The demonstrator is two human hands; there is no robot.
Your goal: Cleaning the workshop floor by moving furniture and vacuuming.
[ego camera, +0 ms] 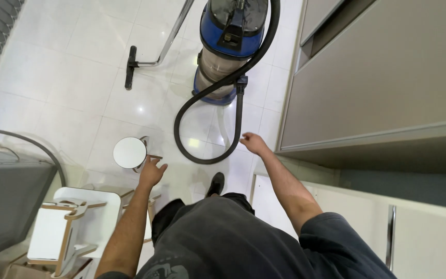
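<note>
left hand (152,173) open by round stool (129,153) | black hose (236,121) upright

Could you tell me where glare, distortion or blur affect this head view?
Head view: small bright reflections sit on the glossy white floor tiles beside the black hose; the wide lens bends the cabinet edges and tile lines; the left hand and right hand look slightly soft; the lighting is even, with faint shadows.

Single head view: looks steeply down from standing height onto the tiled floor (68,82); no second view.
</note>
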